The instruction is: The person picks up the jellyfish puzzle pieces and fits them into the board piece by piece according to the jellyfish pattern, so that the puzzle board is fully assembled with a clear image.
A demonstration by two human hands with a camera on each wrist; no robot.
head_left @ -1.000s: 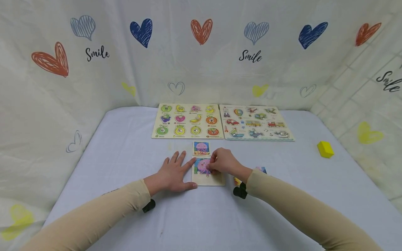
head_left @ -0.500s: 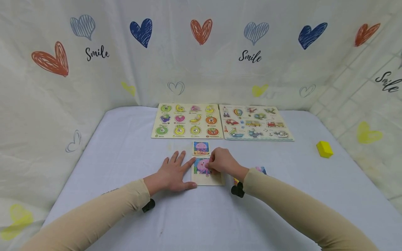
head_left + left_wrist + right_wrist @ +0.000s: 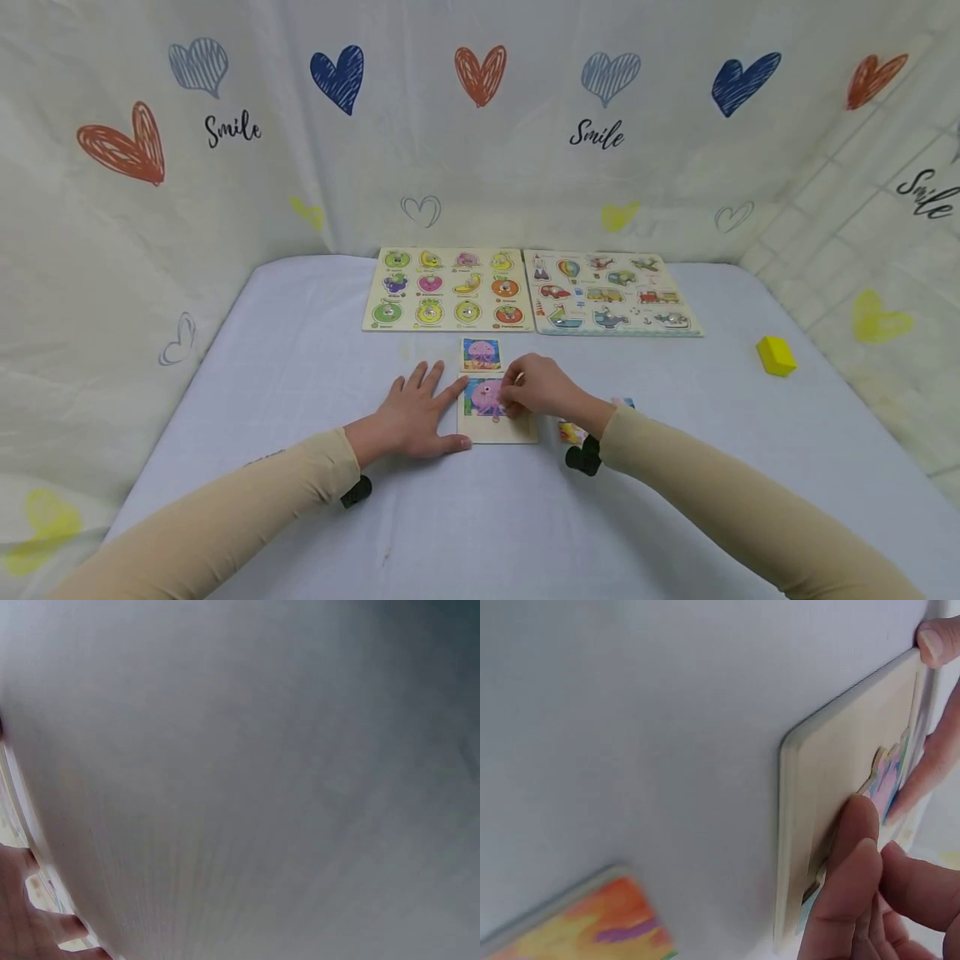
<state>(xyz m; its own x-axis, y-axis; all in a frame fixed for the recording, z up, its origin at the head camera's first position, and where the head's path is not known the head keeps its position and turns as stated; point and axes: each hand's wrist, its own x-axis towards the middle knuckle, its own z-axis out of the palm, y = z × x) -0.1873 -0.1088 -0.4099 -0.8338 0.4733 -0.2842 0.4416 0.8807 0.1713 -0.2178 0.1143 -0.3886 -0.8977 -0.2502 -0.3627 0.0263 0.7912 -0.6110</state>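
Note:
A small wooden puzzle board (image 3: 480,432) lies at mid-table, its upper part filled with pieces showing a pink octopus-like creature (image 3: 484,392). My left hand (image 3: 412,421) rests flat with spread fingers, index fingertip and thumb at the board's left edge. Over the board's right side, my right hand (image 3: 542,387) has thumb and fingers curled together, pinching at a puzzle piece that they mostly hide. In the right wrist view the index fingertip (image 3: 862,817) is right at the edge of the laid pieces (image 3: 885,784). The left wrist view is mostly blurred cloth.
A small matching picture (image 3: 481,354) lies just beyond the board. Loose pieces, one orange-yellow (image 3: 572,432) and one blue-pink (image 3: 625,402), lie near the right wrist. Farther back are a fruit puzzle (image 3: 448,290) and a vehicle puzzle (image 3: 615,293). A yellow block (image 3: 777,357) sits at right.
My right wrist and forearm have shifted slightly right, showing more of the orange-yellow piece, while the fingers stay over the board. The left hand has not moved.

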